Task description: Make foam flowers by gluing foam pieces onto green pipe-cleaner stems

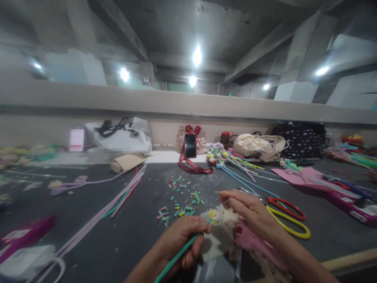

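Note:
My left hand (182,237) is closed around a green stem (179,253) that looks like a pipe cleaner. A small yellow and cream flower (214,215) is at the stem's upper end, just past my fingertips. To the right, my right hand (250,208) is held with thumb and fingertips pinched together; anything between them is too small to make out. Under my right wrist lies a pink tool (256,241) resembling a glue gun, partly hidden by the arm. A pale, crumpled sheet (213,243) lies beneath the flower.
Cut bits (184,210) in green, yellow and pink are scattered ahead. Scissors (290,224) with red and yellow handles lie right of my right hand. Long lilac stems (100,212) stretch across the left. A phone (190,145) stands at the back beside finished flowers (219,153).

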Motion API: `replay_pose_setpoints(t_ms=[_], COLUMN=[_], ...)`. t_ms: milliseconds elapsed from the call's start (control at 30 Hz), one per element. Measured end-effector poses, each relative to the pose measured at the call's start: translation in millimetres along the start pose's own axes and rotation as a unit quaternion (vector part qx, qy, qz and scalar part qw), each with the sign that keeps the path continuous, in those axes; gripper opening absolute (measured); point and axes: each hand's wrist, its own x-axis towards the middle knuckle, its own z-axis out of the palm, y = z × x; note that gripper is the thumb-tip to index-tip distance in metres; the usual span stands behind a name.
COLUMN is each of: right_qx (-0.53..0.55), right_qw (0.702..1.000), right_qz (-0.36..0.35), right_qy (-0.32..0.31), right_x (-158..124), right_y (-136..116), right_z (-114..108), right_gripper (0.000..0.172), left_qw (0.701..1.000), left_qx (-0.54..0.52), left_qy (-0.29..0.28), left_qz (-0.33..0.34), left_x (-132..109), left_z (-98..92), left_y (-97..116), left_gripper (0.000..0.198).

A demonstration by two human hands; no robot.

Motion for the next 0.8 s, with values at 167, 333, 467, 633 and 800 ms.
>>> replay_pose_setpoints(t_ms=[167, 333, 467, 633, 800], right_qx=[-0.046, -0.099, -0.108, -0.104, -0.06], right_qw=[0.997, 0.99, 0.988, 0.989, 0.994], right_qz=[-0.038, -0.077, -0.083, -0.086, -0.069], right_qy=[-0.042, -0.071, -0.071, -0.068, -0.067], right_x=[-4.9, -3.8, -3.2, -4.0, -3.4], right_y=[-2.3, 1.2, 0.3, -1.5, -1.8], right_z=[15.9, 20.1, 20.6, 20.5, 21.6], right_gripper=[0.033, 0.034, 0.032, 0.032, 0.031], left_qw=[0.999, 0.998, 0.997, 0.998, 0.998], left_qx=[-0.035, -0.06, -0.056, -0.049, -0.031], left_qy=[-0.012, -0.024, -0.032, -0.024, -0.022], left_qz=[-0.005, 0.017, 0.028, 0.039, 0.043], left_x=[-0.4, 1.1, 0.9, -0.4, -0.2], left_z=[-1.9, -3.1, -3.3, -2.1, -2.5], left_y=[0.2, -0.2, -1.6, -2.6, -2.7], left_gripper=[0.019, 0.02, 0.019, 0.019, 0.018])
